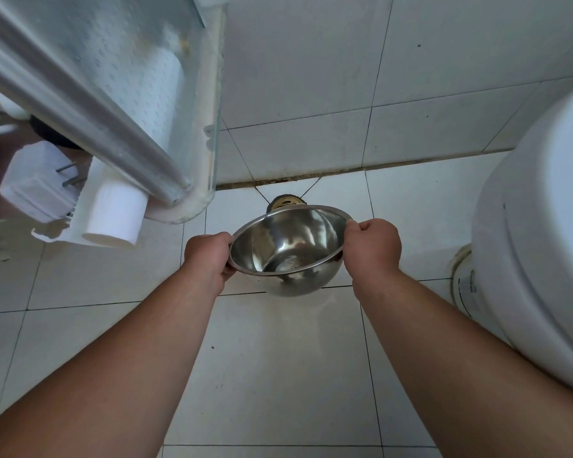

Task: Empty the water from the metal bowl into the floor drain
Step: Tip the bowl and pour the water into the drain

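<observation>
I have the metal bowl (286,251) held above the floor (278,375) by its rim, my left hand (209,256) gripping the near-left edge and my right hand (372,247) pinching the far-right edge. It is tipped with its mouth facing back toward me. The floor drain (286,202) sits just beyond its far rim, close to where the floor meets the wall (311,77). To pour well, I judge the far lip should dip slowly straight over the drain, kept low so nothing splashes toward the toilet (540,233). The bowl is polished steel, round-bottomed, with a thin rolled rim; I cannot tell whether any water is left inside.
</observation>
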Available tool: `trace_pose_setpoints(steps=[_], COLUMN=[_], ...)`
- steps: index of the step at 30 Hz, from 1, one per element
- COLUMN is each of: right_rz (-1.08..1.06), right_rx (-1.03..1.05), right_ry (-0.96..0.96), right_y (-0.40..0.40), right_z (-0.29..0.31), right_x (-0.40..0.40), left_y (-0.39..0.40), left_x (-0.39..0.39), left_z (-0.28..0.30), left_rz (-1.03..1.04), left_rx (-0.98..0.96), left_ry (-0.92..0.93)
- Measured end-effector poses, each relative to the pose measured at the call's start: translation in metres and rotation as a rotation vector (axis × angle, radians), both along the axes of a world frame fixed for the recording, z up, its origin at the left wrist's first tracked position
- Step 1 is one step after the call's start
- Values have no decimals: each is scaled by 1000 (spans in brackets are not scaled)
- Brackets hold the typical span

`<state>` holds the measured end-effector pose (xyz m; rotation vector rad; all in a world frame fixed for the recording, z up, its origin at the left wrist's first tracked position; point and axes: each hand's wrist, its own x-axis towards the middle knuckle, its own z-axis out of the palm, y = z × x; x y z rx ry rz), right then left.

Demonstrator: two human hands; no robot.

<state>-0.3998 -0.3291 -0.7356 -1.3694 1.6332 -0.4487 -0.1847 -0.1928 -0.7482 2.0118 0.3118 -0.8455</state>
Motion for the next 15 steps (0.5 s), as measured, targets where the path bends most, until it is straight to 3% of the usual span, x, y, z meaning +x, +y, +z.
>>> trace_pose_setpoints(steps=[15], right_rz=[-30], right_rx=[15], right_ry=[-32], right_y=[-5], right_z=[-1], right_x=[4], left_y=[-5], left_x=[7], left_z=[-2], left_rz=[1], left_rx=[-10], left_ry=[1])
